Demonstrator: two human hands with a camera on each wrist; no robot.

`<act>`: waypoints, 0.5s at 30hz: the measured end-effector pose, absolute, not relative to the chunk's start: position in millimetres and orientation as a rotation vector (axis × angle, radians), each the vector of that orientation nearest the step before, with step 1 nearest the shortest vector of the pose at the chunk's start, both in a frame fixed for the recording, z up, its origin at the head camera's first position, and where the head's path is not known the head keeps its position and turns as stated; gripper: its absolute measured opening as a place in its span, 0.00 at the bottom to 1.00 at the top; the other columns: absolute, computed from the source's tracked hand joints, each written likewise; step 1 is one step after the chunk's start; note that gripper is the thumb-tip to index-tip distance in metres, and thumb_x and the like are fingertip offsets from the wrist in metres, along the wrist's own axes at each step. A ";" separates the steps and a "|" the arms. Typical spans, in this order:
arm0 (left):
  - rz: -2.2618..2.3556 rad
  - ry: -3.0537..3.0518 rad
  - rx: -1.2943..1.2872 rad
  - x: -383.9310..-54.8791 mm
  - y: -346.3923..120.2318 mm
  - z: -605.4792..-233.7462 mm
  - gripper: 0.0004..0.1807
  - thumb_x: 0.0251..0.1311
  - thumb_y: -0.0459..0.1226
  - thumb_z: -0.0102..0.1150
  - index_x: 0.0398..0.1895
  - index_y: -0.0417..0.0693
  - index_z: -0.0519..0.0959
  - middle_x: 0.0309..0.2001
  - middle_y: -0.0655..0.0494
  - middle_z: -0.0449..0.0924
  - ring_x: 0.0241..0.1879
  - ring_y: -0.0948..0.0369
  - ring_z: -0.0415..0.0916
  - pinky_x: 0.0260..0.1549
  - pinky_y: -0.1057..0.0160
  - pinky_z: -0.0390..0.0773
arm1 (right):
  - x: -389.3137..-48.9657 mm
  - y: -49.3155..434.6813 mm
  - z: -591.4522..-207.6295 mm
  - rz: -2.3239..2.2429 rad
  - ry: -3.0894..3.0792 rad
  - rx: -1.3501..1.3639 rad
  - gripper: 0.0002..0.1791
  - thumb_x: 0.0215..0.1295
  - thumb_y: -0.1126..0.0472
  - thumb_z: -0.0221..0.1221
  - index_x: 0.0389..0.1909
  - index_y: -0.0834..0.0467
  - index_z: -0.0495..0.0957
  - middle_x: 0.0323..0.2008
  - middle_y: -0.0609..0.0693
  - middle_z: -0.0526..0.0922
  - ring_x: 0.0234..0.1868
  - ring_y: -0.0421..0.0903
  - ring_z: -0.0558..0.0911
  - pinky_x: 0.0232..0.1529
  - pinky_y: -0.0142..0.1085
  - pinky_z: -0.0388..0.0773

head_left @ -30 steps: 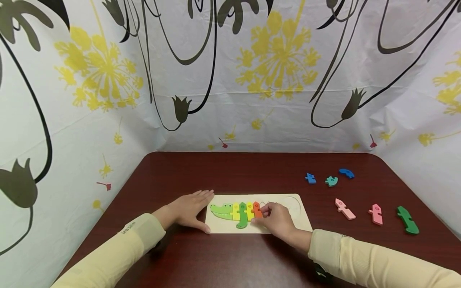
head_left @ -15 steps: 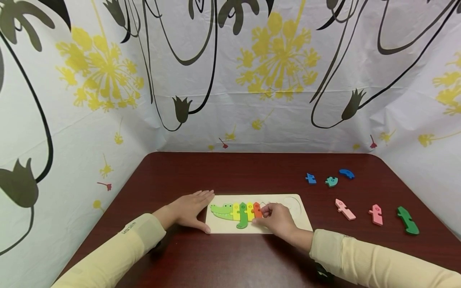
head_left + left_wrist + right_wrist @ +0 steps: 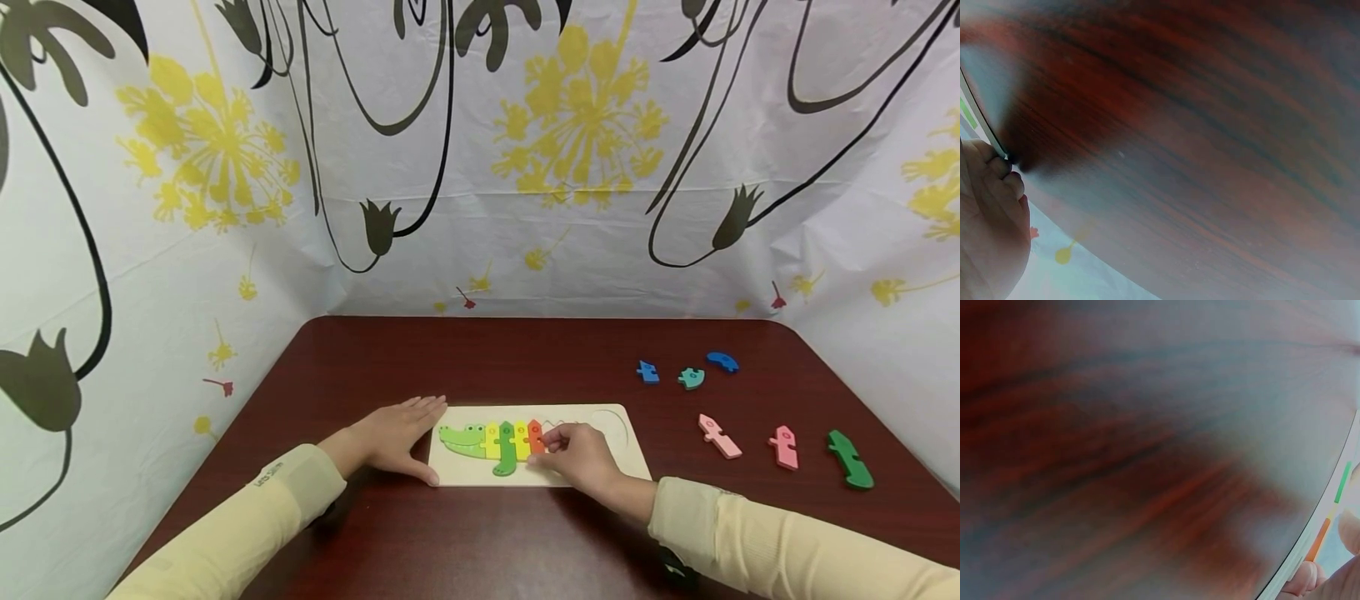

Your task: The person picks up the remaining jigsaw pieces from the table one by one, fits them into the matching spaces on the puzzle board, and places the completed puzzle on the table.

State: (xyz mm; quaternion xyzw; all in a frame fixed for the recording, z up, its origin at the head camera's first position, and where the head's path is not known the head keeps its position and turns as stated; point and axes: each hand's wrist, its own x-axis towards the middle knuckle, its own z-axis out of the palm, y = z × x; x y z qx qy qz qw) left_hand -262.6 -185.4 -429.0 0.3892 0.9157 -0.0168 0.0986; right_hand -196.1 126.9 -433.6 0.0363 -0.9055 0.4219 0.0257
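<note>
A pale wooden puzzle board lies on the table between my hands. Set in it from the left are a green crocodile head, a yellow piece, a green leg piece, another yellow piece and an orange piece. My right hand pinches the orange piece at its right side, thumb low and fingers above, covering part of the recess. With fingers stretched out, my left hand rests along the board's left edge. The right wrist view catches the orange piece beside the fingertips.
On the dark red table, loose pieces lie to the right: two pink, one green leg, a small blue, a teal and a curved blue. A patterned cloth hangs behind.
My right hand stays at the orange piece, its thumb shifting very slightly right. The left hand, the board and the loose pieces hold their places.
</note>
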 end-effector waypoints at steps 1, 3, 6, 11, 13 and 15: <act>-0.052 2.709 1.151 -262.8 -185.2 -429.1 0.67 0.45 0.81 0.40 0.78 0.44 0.44 0.77 0.52 0.41 0.75 0.57 0.40 0.70 0.59 0.47 | -196.0 127.2 -433.5 1.303 -2.798 0.111 0.14 0.43 0.62 0.77 0.28 0.62 0.83 0.22 0.45 0.76 0.25 0.40 0.72 0.27 0.32 0.70; -0.057 2.711 1.149 -263.1 -184.9 -429.2 0.67 0.44 0.81 0.40 0.78 0.44 0.44 0.77 0.52 0.42 0.75 0.57 0.40 0.70 0.59 0.47 | -195.9 127.6 -433.1 1.304 -2.791 0.113 0.14 0.43 0.62 0.77 0.28 0.62 0.83 0.22 0.44 0.76 0.25 0.41 0.72 0.27 0.32 0.70; -0.065 2.712 1.144 -263.4 -184.7 -429.3 0.67 0.44 0.81 0.39 0.78 0.45 0.44 0.77 0.52 0.41 0.75 0.58 0.39 0.70 0.59 0.47 | -196.1 128.9 -432.4 1.314 -2.773 0.122 0.14 0.43 0.63 0.77 0.28 0.62 0.83 0.22 0.44 0.76 0.25 0.41 0.72 0.27 0.32 0.71; -0.067 2.707 1.136 -263.0 -184.5 -428.7 0.67 0.44 0.81 0.39 0.78 0.45 0.44 0.77 0.53 0.41 0.75 0.58 0.39 0.70 0.59 0.47 | -197.4 134.1 -431.6 1.337 -2.745 0.128 0.16 0.42 0.61 0.78 0.30 0.63 0.84 0.22 0.44 0.77 0.26 0.41 0.74 0.28 0.32 0.72; -0.065 2.706 1.134 -262.6 -184.2 -428.0 0.67 0.44 0.81 0.40 0.78 0.45 0.44 0.78 0.53 0.41 0.75 0.58 0.39 0.70 0.59 0.47 | -197.6 137.1 -430.5 1.353 -2.739 0.123 0.17 0.42 0.60 0.78 0.31 0.63 0.84 0.23 0.45 0.77 0.26 0.41 0.74 0.28 0.32 0.72; -0.061 2.704 1.129 -262.1 -183.9 -427.0 0.67 0.44 0.81 0.41 0.78 0.45 0.44 0.78 0.53 0.41 0.75 0.58 0.39 0.70 0.59 0.47 | -197.3 140.3 -428.6 1.358 -2.737 0.120 0.18 0.42 0.59 0.78 0.33 0.63 0.84 0.24 0.46 0.78 0.27 0.41 0.74 0.27 0.32 0.72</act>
